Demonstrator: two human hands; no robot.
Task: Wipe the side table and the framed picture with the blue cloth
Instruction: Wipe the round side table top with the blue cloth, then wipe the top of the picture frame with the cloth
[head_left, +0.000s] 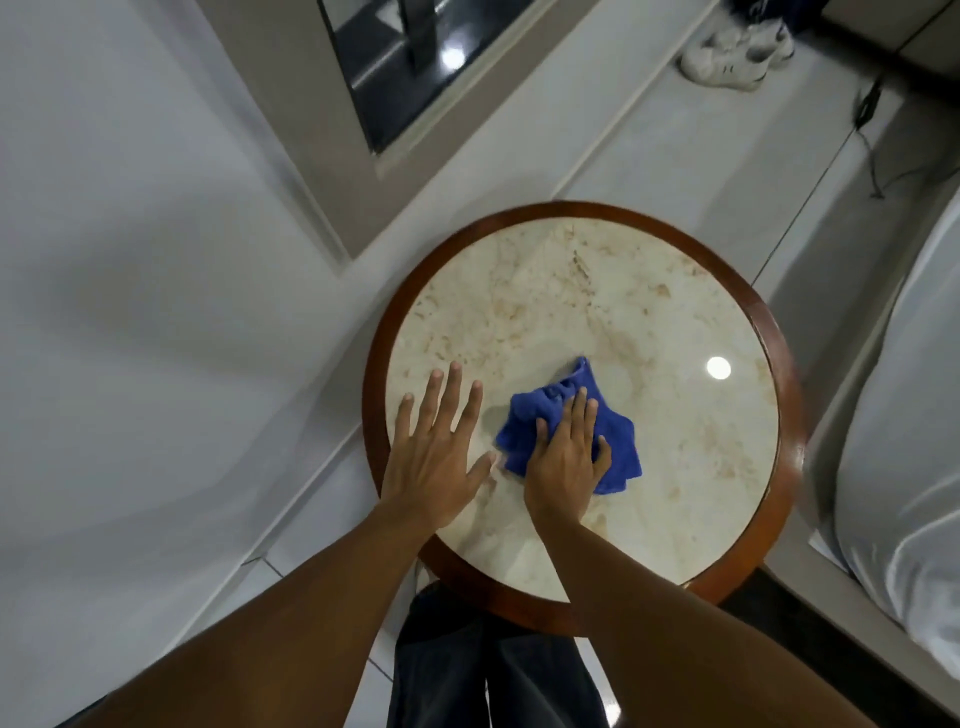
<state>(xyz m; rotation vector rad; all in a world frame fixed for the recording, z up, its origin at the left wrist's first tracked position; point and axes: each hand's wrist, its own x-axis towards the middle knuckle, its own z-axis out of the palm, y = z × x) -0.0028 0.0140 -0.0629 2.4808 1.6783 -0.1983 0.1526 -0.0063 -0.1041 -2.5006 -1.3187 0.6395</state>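
The round side table has a cream marble top and a dark red wooden rim. A crumpled blue cloth lies on the near middle of the top. My right hand presses flat on the cloth, fingers over it, thumb at its right side. My left hand rests flat on the marble beside it, fingers spread, holding nothing. The framed picture hangs on the wall at the upper middle, with a pale frame and dark reflective glass.
A white wall fills the left. Pale floor tiles run behind the table, with white sneakers and a dark cable at the top right. White bedding lies close to the table's right edge. My dark trousers show below.
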